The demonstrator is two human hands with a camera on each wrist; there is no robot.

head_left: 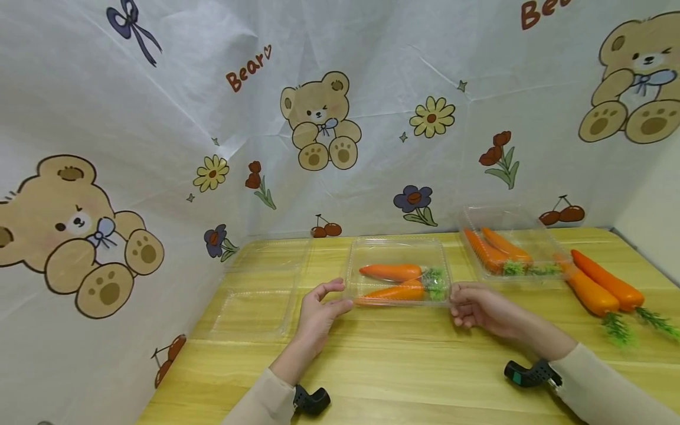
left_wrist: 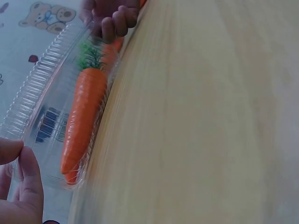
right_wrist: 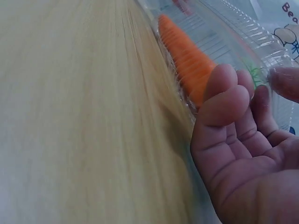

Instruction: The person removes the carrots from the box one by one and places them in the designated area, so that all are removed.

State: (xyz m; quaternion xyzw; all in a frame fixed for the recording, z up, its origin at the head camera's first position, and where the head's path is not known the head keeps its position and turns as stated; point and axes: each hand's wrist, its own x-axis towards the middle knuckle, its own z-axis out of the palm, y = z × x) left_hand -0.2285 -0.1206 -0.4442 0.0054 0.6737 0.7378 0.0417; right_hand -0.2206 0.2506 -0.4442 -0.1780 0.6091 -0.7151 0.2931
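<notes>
The left hand (head_left: 317, 314) and right hand (head_left: 484, 307) are pinching opposite ends of a clear box (head_left: 395, 251) holding two carrots (head_left: 392, 272), mid-frame. The left wrist view is detailing the thumb-and-finger grip; the head view alone is showing a clear container (head_left: 257, 313), left. Open tabletop (head_left: 393, 360) is running from the box toward the lower frame edge.

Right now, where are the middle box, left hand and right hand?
Middle box (head_left: 395, 251), head view, clear plastic near its far edge.
Left hand (head_left: 317, 315), head view, middle of hand.
Right hand (head_left: 484, 306), head view, middle of hand.
</notes>
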